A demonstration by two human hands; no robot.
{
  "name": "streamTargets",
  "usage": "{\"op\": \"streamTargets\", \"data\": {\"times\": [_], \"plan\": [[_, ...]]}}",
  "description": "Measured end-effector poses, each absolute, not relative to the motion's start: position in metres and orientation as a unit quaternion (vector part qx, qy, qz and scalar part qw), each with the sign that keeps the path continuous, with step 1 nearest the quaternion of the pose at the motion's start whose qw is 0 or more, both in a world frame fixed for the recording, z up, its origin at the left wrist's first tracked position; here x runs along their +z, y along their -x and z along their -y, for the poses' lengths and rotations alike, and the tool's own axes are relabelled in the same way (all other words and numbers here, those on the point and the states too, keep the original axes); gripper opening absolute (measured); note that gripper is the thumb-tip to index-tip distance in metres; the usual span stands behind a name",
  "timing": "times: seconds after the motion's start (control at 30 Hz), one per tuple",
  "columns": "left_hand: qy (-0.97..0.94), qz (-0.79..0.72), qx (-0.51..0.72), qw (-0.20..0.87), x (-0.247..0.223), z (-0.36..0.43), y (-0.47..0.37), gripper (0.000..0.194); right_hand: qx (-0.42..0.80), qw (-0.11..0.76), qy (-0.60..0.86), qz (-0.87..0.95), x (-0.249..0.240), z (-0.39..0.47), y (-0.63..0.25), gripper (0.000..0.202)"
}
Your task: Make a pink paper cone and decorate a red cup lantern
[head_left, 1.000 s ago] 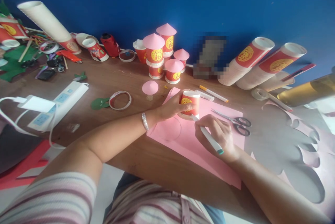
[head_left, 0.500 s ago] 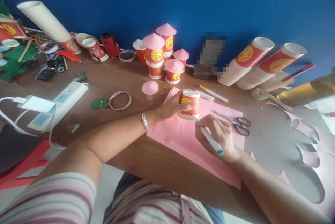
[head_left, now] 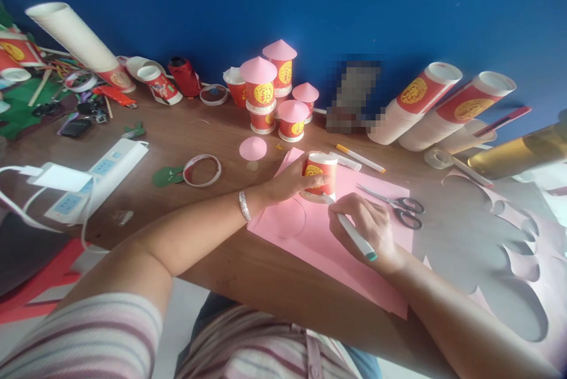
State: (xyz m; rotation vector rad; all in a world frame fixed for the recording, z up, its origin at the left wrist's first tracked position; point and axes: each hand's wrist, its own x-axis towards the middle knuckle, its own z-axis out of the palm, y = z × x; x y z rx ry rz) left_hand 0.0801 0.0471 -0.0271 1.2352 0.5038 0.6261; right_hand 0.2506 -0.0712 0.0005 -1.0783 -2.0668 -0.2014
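Note:
My left hand (head_left: 292, 181) is wrapped round a red paper cup (head_left: 328, 171) with a gold emblem, standing on stacked pink sheets (head_left: 349, 255). A white marker (head_left: 354, 234) with a green end sits in my right hand (head_left: 365, 225), its tip by the cup's lower edge. To the left of the cup, a circle outline shows on the pink paper. Black-handled scissors (head_left: 398, 206) lie at the sheets' right side. Behind the cup are a capped white marker (head_left: 345, 161) and an orange-and-white one (head_left: 361, 158).
Cups with pink cone tops (head_left: 259, 87) stand near the blue wall. Stacked cups (head_left: 425, 98) lean at the right, beside tape (head_left: 438, 158) and cut pink scraps (head_left: 531, 261). A power strip (head_left: 100, 181) and a paper ring (head_left: 202, 170) lie to the left.
The whole view has shifted very slightly. Both hands keep their holds, and the marker tip remains by the cup's base.

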Motion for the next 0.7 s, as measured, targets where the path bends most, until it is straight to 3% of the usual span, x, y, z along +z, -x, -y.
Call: {"op": "streamTargets", "data": {"times": [0.2, 0.7], "plan": [[-0.558, -0.238, 0.292, 0.739, -0.0299, -0.048, -0.0805, 0.056, -0.063, 0.393, 0.42, 0.816, 0.0044, 0.0696, -0.2516, 0.023], [-0.548, -0.209, 0.301, 0.752, -0.0292, -0.0484, -0.0824, 0.045, -0.074, 0.414, 0.43, 0.799, 0.0037, 0.0676, -0.2517, 0.027]]}}
